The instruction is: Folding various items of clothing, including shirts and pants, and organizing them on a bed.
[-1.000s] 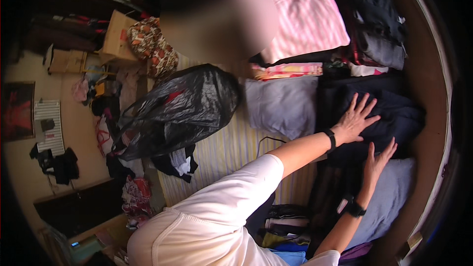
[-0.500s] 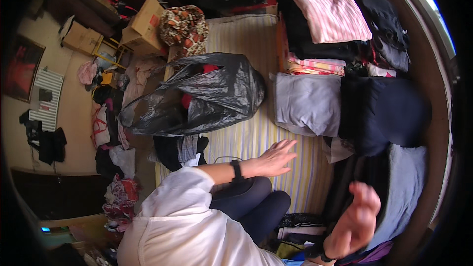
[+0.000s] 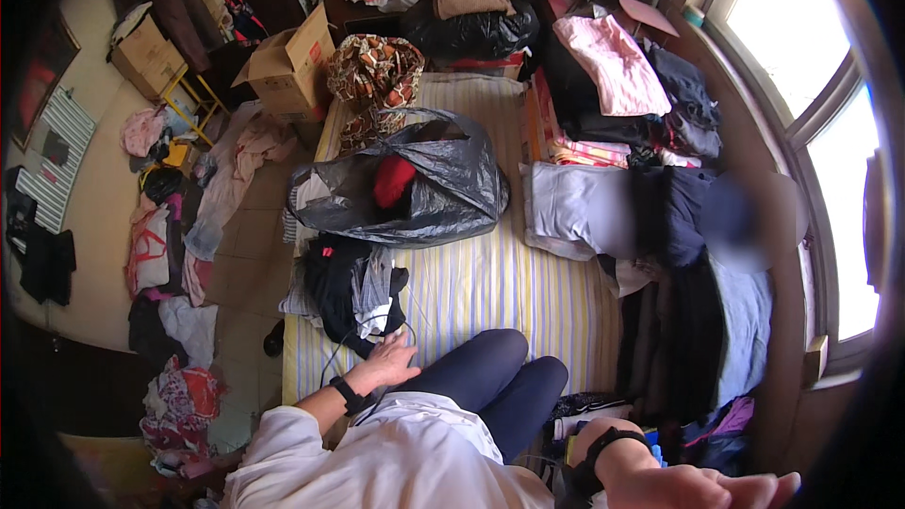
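Observation:
My left hand [image 3: 386, 363], with a black band at its wrist, is low beside my thigh, fingers loosely stretched and nothing seen in them. Its fingertips lie at the near edge of a pile of dark clothes [image 3: 341, 294]; whether they touch it I cannot tell. A thin dark cable [image 3: 325, 368] loops past that wrist. At the lower right, my right hand [image 3: 702, 490] is raised with its fingers extended and apart, holding nothing visible. A black plastic bag [image 3: 443, 198] lies beyond the dark pile, its mouth showing a red item [image 3: 392, 181].
I sit on a bed with a striped sheet [image 3: 462, 297]. Folded grey cloth [image 3: 561, 198], a pink garment [image 3: 613, 61] and blue jeans [image 3: 745, 320] are stacked along the right by the window. Cardboard boxes [image 3: 292, 66] stand at far left; clothes [image 3: 184, 405] lie heaped on the floor.
My left hand has drawn back and left from over the sheet to the dark pile. My right hand has dropped toward the lower right. The view has shifted, showing more window.

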`<action>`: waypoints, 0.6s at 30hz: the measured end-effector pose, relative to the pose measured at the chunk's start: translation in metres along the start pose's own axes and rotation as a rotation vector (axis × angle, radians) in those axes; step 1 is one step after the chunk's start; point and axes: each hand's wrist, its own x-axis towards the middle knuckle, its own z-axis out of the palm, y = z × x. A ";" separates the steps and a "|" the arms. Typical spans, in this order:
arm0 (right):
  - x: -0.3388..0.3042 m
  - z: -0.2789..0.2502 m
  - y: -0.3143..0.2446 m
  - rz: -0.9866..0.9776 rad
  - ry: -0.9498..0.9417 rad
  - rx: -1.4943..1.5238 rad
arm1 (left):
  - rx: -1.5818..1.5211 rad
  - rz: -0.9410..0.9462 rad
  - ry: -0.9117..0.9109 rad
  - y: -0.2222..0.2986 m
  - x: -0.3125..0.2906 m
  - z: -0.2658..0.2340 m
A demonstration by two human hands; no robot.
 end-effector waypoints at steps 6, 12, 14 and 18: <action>-0.017 0.030 -0.037 0.109 -0.119 -0.042 | -0.088 -0.024 -0.071 -0.016 -0.016 0.010; -0.014 0.069 -0.002 -0.072 -0.085 0.111 | -0.120 -0.015 0.023 -0.021 -0.016 -0.015; -0.018 0.079 0.005 -0.031 -0.082 0.096 | -0.097 -0.014 0.103 -0.030 -0.018 -0.012; -0.023 0.087 -0.001 0.238 -0.085 -0.019 | -0.161 -0.037 0.187 -0.045 -0.022 -0.022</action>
